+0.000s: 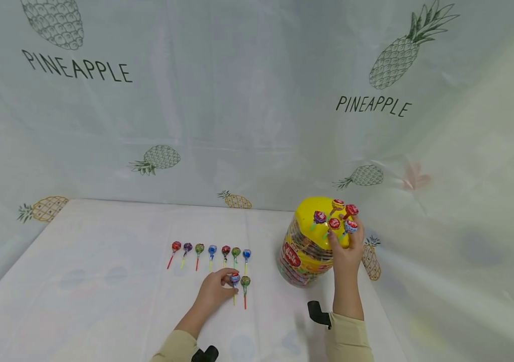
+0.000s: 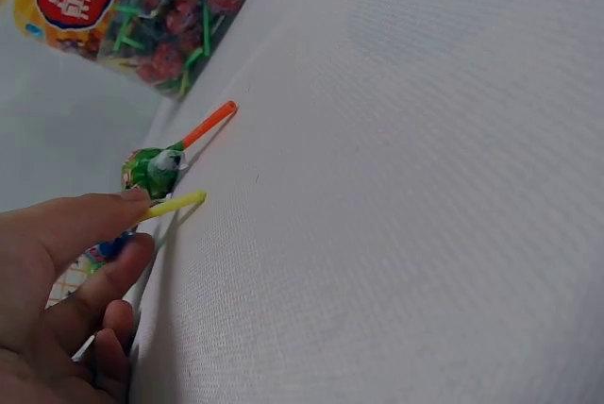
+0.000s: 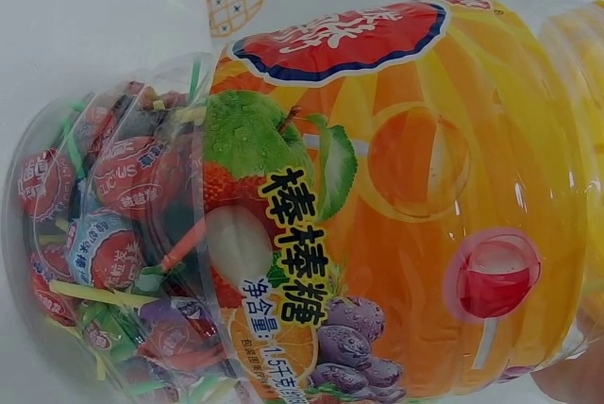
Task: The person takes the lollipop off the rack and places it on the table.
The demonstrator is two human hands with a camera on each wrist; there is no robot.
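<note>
My left hand (image 1: 215,290) pinches a blue-wrapped lollipop (image 1: 235,278) between thumb and fingers, close over the white table; its yellow stick (image 2: 177,205) shows in the left wrist view. Just right of it lies a green lollipop (image 1: 245,281) with an orange-red stick. On the right stands a clear plastic jar (image 1: 290,256) full of lollipops, with a yellow lid (image 1: 309,205). My right hand (image 1: 348,249) grips the lid's near right edge, beside several lollipops (image 1: 320,217) on its top. In the right wrist view only a bit of that hand shows beside the jar's label (image 3: 415,225).
Farther back, a row of several lollipops (image 1: 212,250) lies on the white table (image 1: 116,281), sticks towards me. A pineapple-printed curtain (image 1: 257,100) hangs behind the table and along its right side. Black camera mounts (image 1: 318,313) sit at both wrists.
</note>
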